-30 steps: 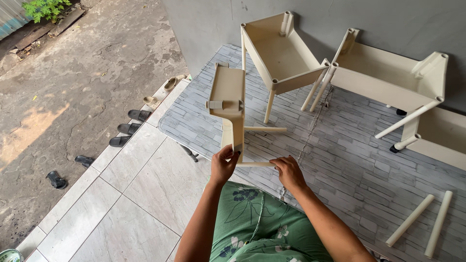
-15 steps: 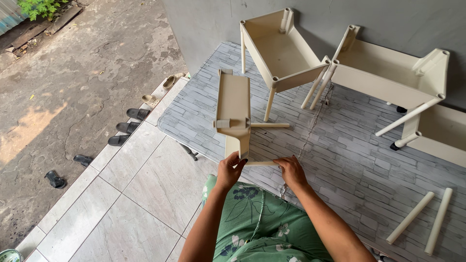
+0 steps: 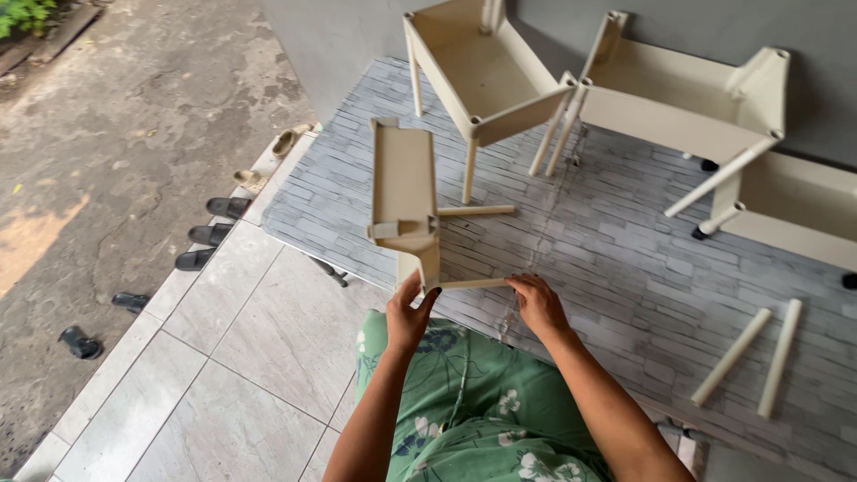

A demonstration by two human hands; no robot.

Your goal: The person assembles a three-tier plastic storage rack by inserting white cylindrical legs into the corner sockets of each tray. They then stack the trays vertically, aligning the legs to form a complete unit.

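Note:
I hold a cream plastic shelf tray (image 3: pixel 403 183) tilted on edge above the floor, its open side facing me. My left hand (image 3: pixel 409 312) grips the tray's near corner from below. My right hand (image 3: pixel 536 302) pinches the end of a cream leg tube (image 3: pixel 473 285) that sticks sideways from that corner. A second leg tube (image 3: pixel 476 211) projects from the tray higher up. My lap in a green floral garment (image 3: pixel 482 411) is below both hands.
Three more cream trays with legs lie tipped at the back: one (image 3: pixel 478 71) by the wall, another (image 3: pixel 678 98) beside it, a third (image 3: pixel 794 210) at right. Two loose tubes (image 3: pixel 754 357) lie on the grey brick-pattern mat (image 3: pixel 616 250). Sandals (image 3: pixel 210 234) line the tiled edge.
The tray has turned in my hands, from its end facing me to its long open side showing. Both hands have stayed at the near corner and the lower tube.

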